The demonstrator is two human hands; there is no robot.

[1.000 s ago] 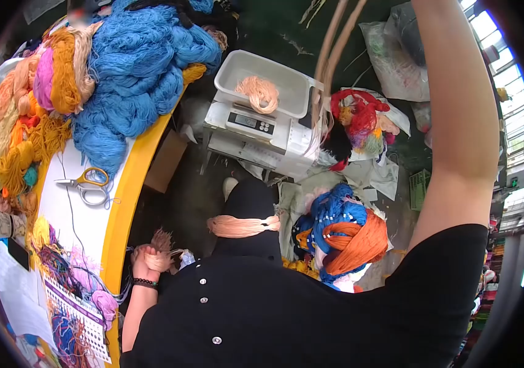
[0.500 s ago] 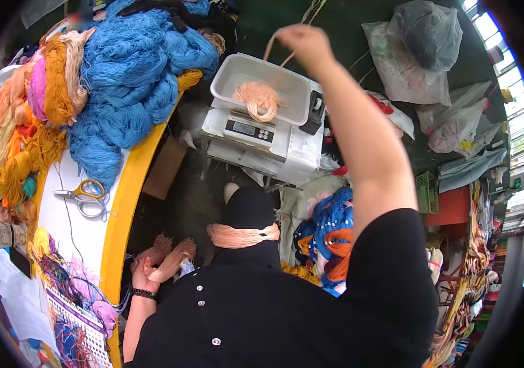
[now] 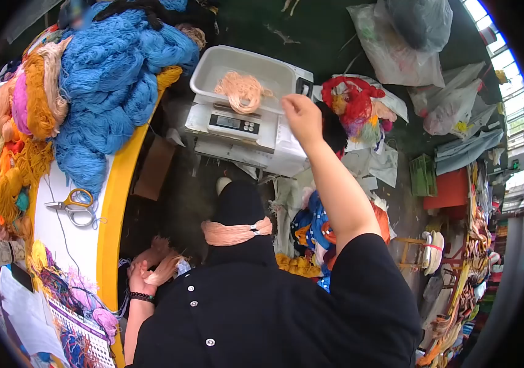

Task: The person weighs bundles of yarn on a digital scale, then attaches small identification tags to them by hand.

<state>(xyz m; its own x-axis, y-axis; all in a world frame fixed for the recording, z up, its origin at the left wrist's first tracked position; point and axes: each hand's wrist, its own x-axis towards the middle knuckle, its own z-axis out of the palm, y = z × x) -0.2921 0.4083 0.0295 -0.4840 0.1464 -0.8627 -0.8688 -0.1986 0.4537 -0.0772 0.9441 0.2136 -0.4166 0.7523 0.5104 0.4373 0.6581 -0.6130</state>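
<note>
The lone head-worn wide-angle camera looks steeply down and forward: the black shirt [image 3: 274,306] is closest, below; the left hand [image 3: 141,279] and right hand [image 3: 304,119] lie beyond, the digital scale [image 3: 234,123] farther ahead.

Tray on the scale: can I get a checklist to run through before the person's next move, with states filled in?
1. Skein inside the tray: ok.
2. Tray seated on the scale: looks ok.
3. Display legible: not ok, digits too small to read.
4. Right hand off the tray: cannot tell, fingertips at its right end.
5. Left hand gripping yarn: ok.
6. Scissors set down: ok, on the table.
</note>
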